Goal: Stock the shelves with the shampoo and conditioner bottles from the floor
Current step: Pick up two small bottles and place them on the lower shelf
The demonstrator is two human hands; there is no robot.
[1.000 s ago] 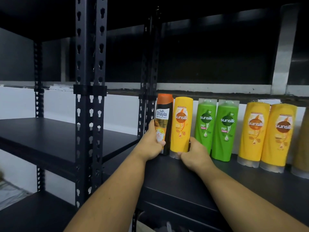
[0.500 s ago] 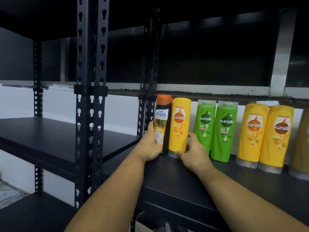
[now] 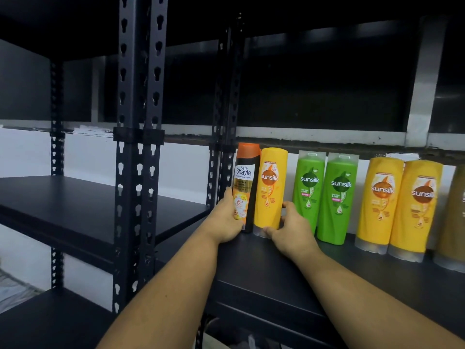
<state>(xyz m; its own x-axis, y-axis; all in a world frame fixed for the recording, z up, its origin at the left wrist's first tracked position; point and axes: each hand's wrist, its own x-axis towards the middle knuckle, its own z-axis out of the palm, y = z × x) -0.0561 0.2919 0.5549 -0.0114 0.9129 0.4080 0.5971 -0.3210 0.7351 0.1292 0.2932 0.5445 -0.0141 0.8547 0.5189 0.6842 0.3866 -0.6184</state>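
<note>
A black metal shelf (image 3: 276, 273) runs right of a slotted post (image 3: 139, 210), with a white wall (image 3: 88, 159) behind it under dark panels. Both arms reach forward. The left hand (image 3: 227, 220) grips the black bottle (image 3: 247, 177) low down, thumb on its label. The right hand (image 3: 293, 233) curls round the base of the yellow bottle (image 3: 271, 182). Both bottles stand upright and touching at the shelf's left end. Just to the right stand two green bottles (image 3: 308, 187), then a yellow pair (image 3: 382, 202).

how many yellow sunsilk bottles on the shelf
3: one yellow bottle in the right hand beside the black bottle, two together right of the green pair. Others may lie off-frame.
</note>
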